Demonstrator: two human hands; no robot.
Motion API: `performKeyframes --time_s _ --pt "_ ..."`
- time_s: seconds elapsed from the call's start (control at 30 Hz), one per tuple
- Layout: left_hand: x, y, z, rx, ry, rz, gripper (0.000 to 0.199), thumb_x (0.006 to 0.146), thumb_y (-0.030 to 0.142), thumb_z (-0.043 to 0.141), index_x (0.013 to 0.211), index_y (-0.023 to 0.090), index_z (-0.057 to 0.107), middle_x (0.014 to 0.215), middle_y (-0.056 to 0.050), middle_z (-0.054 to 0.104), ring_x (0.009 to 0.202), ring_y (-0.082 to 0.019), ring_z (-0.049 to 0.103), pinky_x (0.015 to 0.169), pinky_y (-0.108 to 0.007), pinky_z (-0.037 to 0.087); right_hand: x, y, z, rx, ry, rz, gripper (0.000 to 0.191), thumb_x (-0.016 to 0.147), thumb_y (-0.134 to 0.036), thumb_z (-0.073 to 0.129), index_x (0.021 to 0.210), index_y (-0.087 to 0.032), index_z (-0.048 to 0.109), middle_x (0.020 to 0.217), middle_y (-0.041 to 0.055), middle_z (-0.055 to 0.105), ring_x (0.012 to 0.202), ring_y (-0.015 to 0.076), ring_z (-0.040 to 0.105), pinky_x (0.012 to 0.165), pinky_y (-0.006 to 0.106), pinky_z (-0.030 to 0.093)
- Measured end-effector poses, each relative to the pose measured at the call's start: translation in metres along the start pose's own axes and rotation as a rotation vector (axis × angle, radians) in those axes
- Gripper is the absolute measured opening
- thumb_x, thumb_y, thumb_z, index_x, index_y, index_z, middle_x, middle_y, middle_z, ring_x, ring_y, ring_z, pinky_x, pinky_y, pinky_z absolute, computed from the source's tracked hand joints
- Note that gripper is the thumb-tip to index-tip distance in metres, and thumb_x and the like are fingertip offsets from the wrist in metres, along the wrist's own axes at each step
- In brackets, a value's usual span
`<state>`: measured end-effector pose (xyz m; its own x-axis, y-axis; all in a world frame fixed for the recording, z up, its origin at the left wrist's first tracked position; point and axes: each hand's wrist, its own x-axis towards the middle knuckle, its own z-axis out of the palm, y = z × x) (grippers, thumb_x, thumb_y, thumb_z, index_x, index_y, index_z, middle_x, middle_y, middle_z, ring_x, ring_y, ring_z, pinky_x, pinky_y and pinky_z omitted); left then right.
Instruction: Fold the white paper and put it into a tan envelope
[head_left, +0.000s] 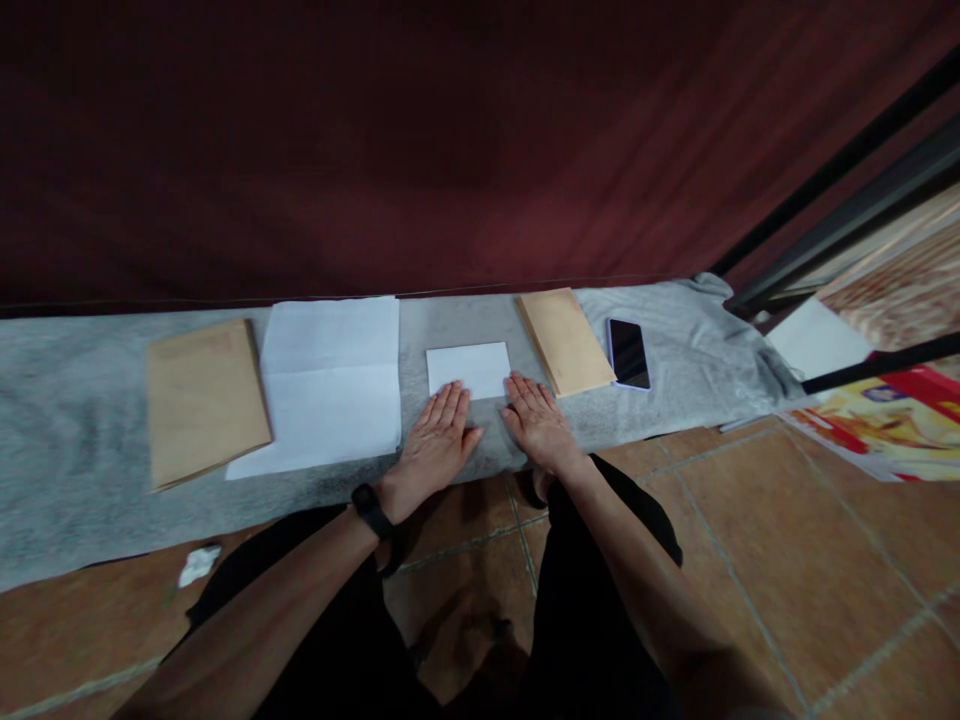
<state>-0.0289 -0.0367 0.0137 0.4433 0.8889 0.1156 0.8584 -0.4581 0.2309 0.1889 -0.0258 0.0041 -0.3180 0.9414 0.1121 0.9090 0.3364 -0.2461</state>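
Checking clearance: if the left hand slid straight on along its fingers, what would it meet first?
The small white paper: the left hand overlaps its near edge. Beyond, past the gray cloth, the dark red backdrop seems next, though depth is unclear.

Illum. dim overall, w/ curtain [420,150] near-black at top, floor [757,530] shadowed btm. ctr., edges stretched, detail slightly soft.

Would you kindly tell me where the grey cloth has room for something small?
Bare grey cloth shows right of the smartphone and left of the left kraft-paper stack. Crowded: the left hand and right hand at the small white paper, and the right kraft-paper stack beside the smartphone.
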Motion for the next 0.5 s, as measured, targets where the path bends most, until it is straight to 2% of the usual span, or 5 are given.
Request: performKeyframes --time_s 0.13,0.27,0.5 --pt "-0.004 -0.01 -0.001 0.017 0.01 -0.106 0.068 0.1 0.043 0.038 0.152 -0.001 0.036 0.162 -0.024 0.031 0.153 -0.032 0.026 0.125 -0.048 0.024 0.0 -0.001 0.001 -0.006 0.008 0.01 0.057 0.106 -0.037 0.039 0.157 -0.012 0.035 0.162 0.0126 0.036 0.151 0.0258 0.032 0.125 0.048 0.023" --pt "-0.009 -0.016 -0.001 0.045 0.077 -0.221 0.069 0.099 0.043 0.039 0.152 -0.002 0.036 0.161 -0.025 0.032 0.152 -0.033 0.028 0.124 -0.05 0.025 0.001 -0.002 0.003 -0.009 0.011 0.02 0.058 0.105 -0.037 0.039 0.156 -0.008 0.036 0.161 0.0157 0.036 0.151 0.0264 0.032 0.126 0.048 0.023" --pt "-0.004 -0.015 -0.011 0.098 0.13 -0.265 0.065 0.099 0.037 0.036 0.147 -0.005 0.042 0.158 -0.026 0.036 0.152 -0.034 0.028 0.125 -0.053 0.021 0.004 -0.001 0.006 0.03 0.03 0.039 0.058 0.106 -0.039 0.036 0.154 -0.007 0.038 0.16 0.0173 0.038 0.152 0.0278 0.031 0.124 0.05 0.025"
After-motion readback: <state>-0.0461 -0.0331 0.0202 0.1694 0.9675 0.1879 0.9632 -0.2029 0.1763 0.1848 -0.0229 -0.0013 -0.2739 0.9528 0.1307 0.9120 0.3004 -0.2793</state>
